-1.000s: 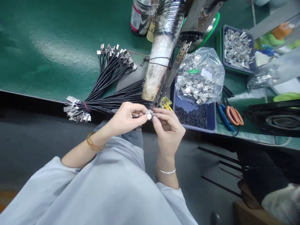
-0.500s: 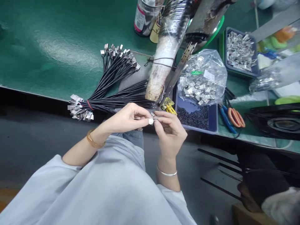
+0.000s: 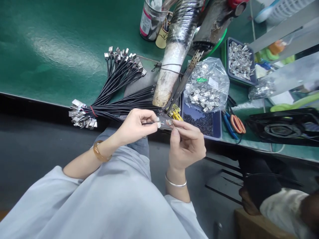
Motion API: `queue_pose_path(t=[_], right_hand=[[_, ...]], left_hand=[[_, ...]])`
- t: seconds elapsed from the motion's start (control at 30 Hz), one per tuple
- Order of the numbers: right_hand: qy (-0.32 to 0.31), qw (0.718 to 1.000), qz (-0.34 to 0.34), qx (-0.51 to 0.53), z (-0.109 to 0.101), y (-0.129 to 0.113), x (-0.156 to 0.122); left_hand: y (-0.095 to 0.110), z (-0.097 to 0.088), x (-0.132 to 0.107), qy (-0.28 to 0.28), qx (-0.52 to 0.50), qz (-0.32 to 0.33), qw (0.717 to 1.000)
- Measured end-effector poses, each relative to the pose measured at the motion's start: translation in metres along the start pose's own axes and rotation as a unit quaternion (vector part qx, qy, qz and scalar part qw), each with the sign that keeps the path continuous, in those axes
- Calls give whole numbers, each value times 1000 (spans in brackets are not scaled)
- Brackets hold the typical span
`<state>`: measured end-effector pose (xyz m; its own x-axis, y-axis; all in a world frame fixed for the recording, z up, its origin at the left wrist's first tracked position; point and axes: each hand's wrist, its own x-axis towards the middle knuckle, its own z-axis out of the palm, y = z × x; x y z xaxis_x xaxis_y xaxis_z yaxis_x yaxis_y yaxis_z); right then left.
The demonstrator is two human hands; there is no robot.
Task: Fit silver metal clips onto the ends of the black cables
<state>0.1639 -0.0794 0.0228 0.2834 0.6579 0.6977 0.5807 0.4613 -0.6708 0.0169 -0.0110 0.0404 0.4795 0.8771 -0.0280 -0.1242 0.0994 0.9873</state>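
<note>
My left hand [image 3: 136, 127] pinches a black cable [image 3: 149, 123] between thumb and forefinger; its bared end pokes out to the right of the fingertips. Across a small gap, my right hand [image 3: 186, 141] is closed on a small metal connector [image 3: 169, 122] at its fingertips. Behind my left hand lies a bundle of black cables [image 3: 119, 108], tied with a red band [image 3: 93, 111], with silvery plugs [image 3: 83, 114] on the left ends. More cables fan upward, with metal plugs [image 3: 124, 54] at their tips.
A wrapped duct [image 3: 169, 73] and a metal arm [image 3: 185, 81] reach down just beyond my hands. A blue tray [image 3: 218, 127] holds small black pieces and a bag of connectors [image 3: 206, 89]. Pliers [image 3: 230, 126] lie to its right. A co-worker's arm [image 3: 281, 202] shows at lower right.
My hands were together at the fingertips and have drawn apart, the right one moving right with the metal connector. The view has shifted slightly to the right.
</note>
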Motion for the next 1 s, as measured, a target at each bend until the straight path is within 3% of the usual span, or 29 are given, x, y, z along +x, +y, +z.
queue_pose_path(t=[0.13, 0.3, 0.4, 0.53, 0.67, 1.0], right_hand=[[-21, 1000, 0, -9, 2, 1, -1], [24, 997, 63, 49, 5, 3, 1], [10, 997, 71, 37, 6, 6, 2], [-35, 999, 2, -34, 6, 10, 4], [-42, 992, -80, -90, 7, 12, 8], [-40, 987, -106, -115, 6, 14, 16]], left_hand=[[-2, -1, 1, 14, 5, 8, 1000], [-3, 1, 3, 39, -1, 16, 999], [-3, 3, 4, 46, -6, 23, 999], [-5, 6, 5, 71, 31, 28, 997], [-8, 10, 6, 100, 36, 29, 994], [-2, 15, 8, 139, 88, 55, 985]])
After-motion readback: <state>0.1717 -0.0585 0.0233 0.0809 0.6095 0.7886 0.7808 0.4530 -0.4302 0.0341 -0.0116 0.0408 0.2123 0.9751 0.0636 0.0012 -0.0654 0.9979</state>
